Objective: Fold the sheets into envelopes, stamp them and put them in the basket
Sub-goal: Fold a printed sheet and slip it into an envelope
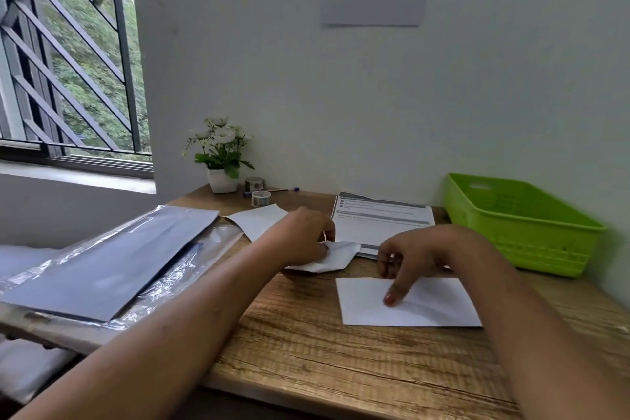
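Note:
A folded white envelope (429, 309) lies flat on the wooden desk (306, 351) in front of me. My right hand (414, 257) hovers over it, one fingertip pressing on its top face, the other fingers curled and holding nothing. My left hand (301, 239) grips a crumpled, partly folded white sheet (335, 257) just left of centre. Another white sheet (259, 220) lies behind that hand. The green plastic basket (518, 225) stands at the right against the wall; no envelope shows inside it. Two stamp or tape rolls (260, 198) sit at the back.
A printed instruction sheet (381, 218) lies at the back centre. A potted white flower (221, 157) and a pen (272, 190) stand at the back left. A blue-grey packet in clear plastic wrap (112, 259) overhangs the desk's left edge. The window is at the far left.

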Motion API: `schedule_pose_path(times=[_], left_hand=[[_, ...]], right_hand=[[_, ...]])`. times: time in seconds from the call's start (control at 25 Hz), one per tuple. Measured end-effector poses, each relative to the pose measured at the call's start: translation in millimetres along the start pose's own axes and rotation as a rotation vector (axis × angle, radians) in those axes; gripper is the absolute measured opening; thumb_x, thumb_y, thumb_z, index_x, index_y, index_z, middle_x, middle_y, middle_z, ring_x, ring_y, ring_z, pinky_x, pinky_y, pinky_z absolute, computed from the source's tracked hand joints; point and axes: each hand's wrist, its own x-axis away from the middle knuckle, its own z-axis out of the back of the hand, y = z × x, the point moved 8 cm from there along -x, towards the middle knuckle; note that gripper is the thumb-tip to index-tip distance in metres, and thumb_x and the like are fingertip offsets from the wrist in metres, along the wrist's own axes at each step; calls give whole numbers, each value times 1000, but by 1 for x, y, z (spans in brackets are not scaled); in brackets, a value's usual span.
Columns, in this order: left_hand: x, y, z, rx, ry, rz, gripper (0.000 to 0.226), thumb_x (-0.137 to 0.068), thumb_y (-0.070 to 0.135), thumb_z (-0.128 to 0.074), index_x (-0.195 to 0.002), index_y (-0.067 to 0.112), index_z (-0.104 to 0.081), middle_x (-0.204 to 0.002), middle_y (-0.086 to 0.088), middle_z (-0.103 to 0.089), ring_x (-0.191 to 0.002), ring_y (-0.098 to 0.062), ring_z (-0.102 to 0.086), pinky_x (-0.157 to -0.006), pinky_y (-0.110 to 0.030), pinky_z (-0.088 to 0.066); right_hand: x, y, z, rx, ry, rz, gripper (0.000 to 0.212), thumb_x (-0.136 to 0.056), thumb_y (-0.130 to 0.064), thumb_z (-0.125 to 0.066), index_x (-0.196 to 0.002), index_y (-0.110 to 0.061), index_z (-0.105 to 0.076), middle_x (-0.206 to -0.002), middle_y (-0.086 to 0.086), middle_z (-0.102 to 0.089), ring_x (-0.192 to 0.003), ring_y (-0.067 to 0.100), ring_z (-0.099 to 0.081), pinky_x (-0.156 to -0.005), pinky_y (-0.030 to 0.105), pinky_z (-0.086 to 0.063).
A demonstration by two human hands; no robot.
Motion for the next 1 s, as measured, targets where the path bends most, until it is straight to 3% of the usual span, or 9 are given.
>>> schedule_pose_path(times=[0.16,0.32,0.44,0.52,0.64,0.76,0.84,0.92,1.0], left_hand=[[-1,-9,-1,104,-26,53,26,-79,25,-70,-104,22,-69,-104,5,-68,-91,-8,-59,-76,-20,-46],[1,-9,0,167,-56,81,24,-81,30,-70,-103,21,-69,-105,4,-68,-93,-10,-60,-77,-22,-48],[3,-9,2,207,-47,90,22,-85,27,-65,-106,21,-67,-111,1,-67,-97,-14,-61,-81,-26,-50],[3,-7,4,224,-16,97,29,-89,20,-57,-117,24,-56,-110,0,-65,-89,-16,-60,-69,-23,-48],[6,3,4,190,-16,80,35,-92,7,-44,-123,24,-39,-83,-2,-57,-64,-12,-51,-50,-18,-35],[6,11,3,100,-19,7,29,-91,2,-41,-103,28,-46,-98,-5,-63,-79,-20,-57,-60,-23,-44],[5,10,1,62,-40,2,27,-89,0,-42,-93,22,-57,-103,-1,-64,-89,-19,-56,-68,-24,-41],[6,7,0,60,-75,13,27,-89,7,-49,-104,19,-67,-110,1,-64,-95,-16,-55,-74,-22,-39],[8,9,0,73,-111,-2,29,-87,23,-60,-116,19,-66,-119,1,-63,-103,-17,-55,-81,-26,-43]], right_hand=[[-7,-20,-7,-44,-43,125,23,-75,-40,-75,-81,-23,-60,-75,-6,-56,-68,12,-47,-62,25,-39],[-4,-20,-5,-255,-53,155,17,-80,-29,-73,-78,-21,-58,-69,-4,-55,-55,9,-45,-52,21,-38],[-2,-26,-7,-195,-44,148,29,-71,-42,-78,-88,-31,-58,-84,-11,-57,-71,8,-51,-59,22,-41],[-2,-32,-9,-5,-10,115,40,-66,-52,-78,-91,-29,-56,-89,-11,-55,-80,10,-51,-64,25,-41],[-1,-37,-8,45,14,123,34,-69,-53,-75,-81,-27,-55,-85,-9,-56,-79,12,-52,-65,26,-41],[1,-39,-7,-70,-7,203,24,-78,-42,-72,-94,-28,-62,-100,-7,-65,-91,14,-61,-77,27,-51],[4,-35,-2,-214,4,251,25,-81,-35,-71,-104,-26,-63,-111,-3,-67,-100,18,-65,-90,35,-54],[7,-26,8,-435,71,285,30,-83,-32,-70,-110,-21,-63,-114,3,-68,-103,22,-66,-93,40,-53],[8,-10,24,-650,218,279,37,-86,-30,-67,-120,-20,-58,-115,5,-67,-99,22,-67,-88,34,-55]])
